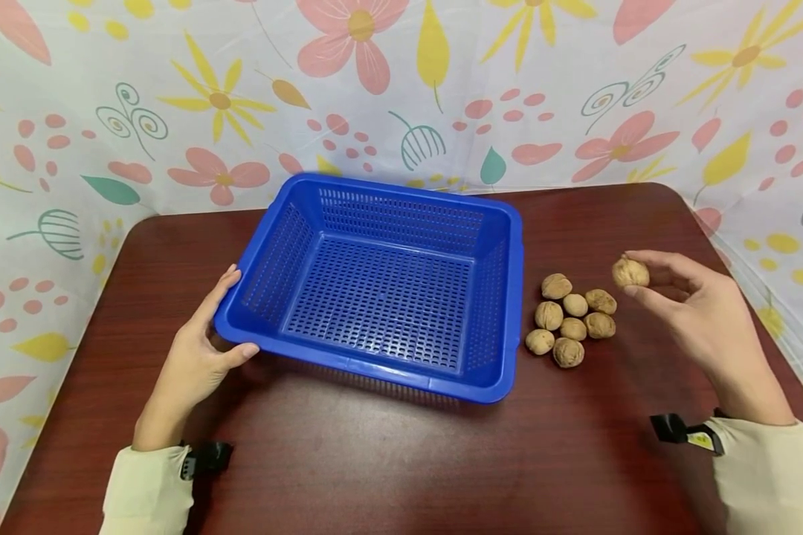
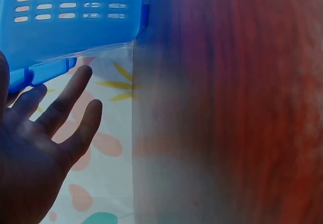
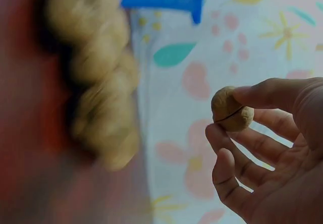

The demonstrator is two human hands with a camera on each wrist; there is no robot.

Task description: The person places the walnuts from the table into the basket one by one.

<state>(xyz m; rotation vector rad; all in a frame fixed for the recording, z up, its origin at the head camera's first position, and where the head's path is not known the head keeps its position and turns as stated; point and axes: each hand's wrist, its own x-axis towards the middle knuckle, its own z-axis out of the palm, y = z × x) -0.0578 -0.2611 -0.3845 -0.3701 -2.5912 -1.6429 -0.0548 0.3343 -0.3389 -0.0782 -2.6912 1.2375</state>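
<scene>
My left hand [image 1: 197, 357] rests at the near left corner of a blue plastic basket [image 1: 368, 365], thumb by the near rim and fingertips at the left rim. The left wrist view shows its fingers [image 2: 75, 98] spread and fairly straight beside the basket wall [image 2: 70, 32]. Between thumb and fingertips, my right hand [image 1: 702, 312] pinches a walnut [image 1: 630, 273]. That walnut [image 3: 232, 110] shows a dark seam in the right wrist view. Several more walnuts [image 1: 568, 352] lie clustered on the table, between the basket and my right hand.
The basket has slotted walls and a perforated floor [image 1: 381, 301], with nothing lying in it. It stands on a dark red-brown table [image 1: 388, 461]. A white cloth [image 1: 401, 96] printed with flowers and leaves hangs behind the table and down its sides.
</scene>
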